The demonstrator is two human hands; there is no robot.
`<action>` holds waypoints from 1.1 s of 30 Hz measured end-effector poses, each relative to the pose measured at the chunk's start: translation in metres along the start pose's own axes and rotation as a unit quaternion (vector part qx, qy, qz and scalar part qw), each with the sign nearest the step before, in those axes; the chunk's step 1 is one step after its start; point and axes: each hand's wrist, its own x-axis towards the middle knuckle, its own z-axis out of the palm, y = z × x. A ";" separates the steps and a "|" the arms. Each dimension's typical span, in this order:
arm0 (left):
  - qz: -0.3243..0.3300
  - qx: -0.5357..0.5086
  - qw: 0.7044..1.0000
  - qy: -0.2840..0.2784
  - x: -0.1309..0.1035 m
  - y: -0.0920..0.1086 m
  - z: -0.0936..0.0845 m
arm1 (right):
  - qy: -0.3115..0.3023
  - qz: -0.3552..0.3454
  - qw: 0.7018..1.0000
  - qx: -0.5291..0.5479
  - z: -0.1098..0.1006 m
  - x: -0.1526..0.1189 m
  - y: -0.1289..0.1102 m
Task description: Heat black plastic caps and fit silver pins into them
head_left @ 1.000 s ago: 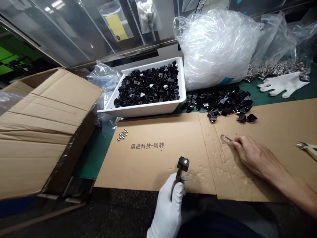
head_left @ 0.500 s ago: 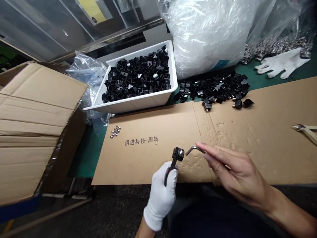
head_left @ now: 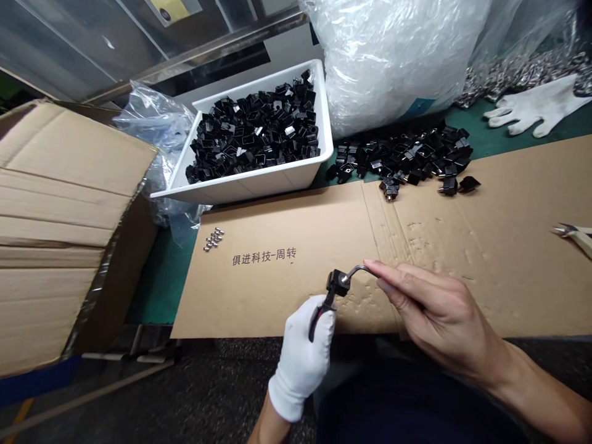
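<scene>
My left hand (head_left: 306,345), in a white glove, is closed around dark pliers (head_left: 325,308) with a trace of red on the handle. Their jaws hold a small black plastic block (head_left: 337,282), which has a metal piece on its right side. Bare and pinching, my right hand (head_left: 435,308) grips a bent hex key (head_left: 358,268). The key's short end meets the metal piece on the block; how deep it sits in there I cannot tell. Both hands are above the near part of a cardboard sheet (head_left: 259,296).
A white bin (head_left: 240,191) full of black parts stands behind the cardboard. To its right lie a heap of black parts (head_left: 411,154), a stuffed plastic bag (head_left: 393,61) and a white glove (head_left: 539,105). Small metal pieces (head_left: 213,239) lie left, cutters (head_left: 573,234) right, a carton (head_left: 60,234) far left.
The hex key's tip was just apart from the black block and now touches its metal piece. The block has tilted slightly and shifted right. The whole view has moved a little.
</scene>
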 end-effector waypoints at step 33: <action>-0.238 -0.259 0.934 -0.060 -0.061 -0.043 0.056 | -0.203 0.249 0.943 0.081 0.018 -0.030 0.019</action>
